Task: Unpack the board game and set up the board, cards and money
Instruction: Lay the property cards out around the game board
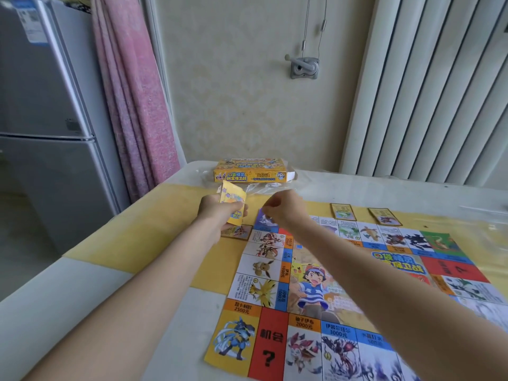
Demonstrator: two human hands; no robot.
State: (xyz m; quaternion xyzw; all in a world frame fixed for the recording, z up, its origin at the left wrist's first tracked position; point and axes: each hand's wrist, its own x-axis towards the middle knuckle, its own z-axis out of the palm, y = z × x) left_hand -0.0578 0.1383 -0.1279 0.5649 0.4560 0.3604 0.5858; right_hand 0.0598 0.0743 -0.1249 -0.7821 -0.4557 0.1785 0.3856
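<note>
On the table [90, 273], under a yellow cloth [154, 237], the board [330, 284] is already unfolded flat, filling the centre-right from the near edge to mid-table. Far of it the game box [251, 170] sits closed-looking on crumpled clear plastic wrap [261, 188], near the wall. Two cards [343, 211] lie face-up just beyond the board's far edge, well right of the hands; a third card [238, 232] sits just off the board's far-left corner, partly under the left hand. Left hand [220, 213] grips a stack of yellow cards [233, 204], fingers curled round it, held upright just above the cloth. Right hand [280, 209] hovers over the board's far-left corner, fingertips pinched together; can't tell whether they hold a card or nothing, too small and blurred. Money isn't visible anywhere. Judgement: step in hand is dealing cards out around the board's edge, matching spaces; board setup done, cards barely started, money untouched. Next move likely needs the right hand to peel one card off the stack and lay it beside its space without shifting the thin board.
</note>
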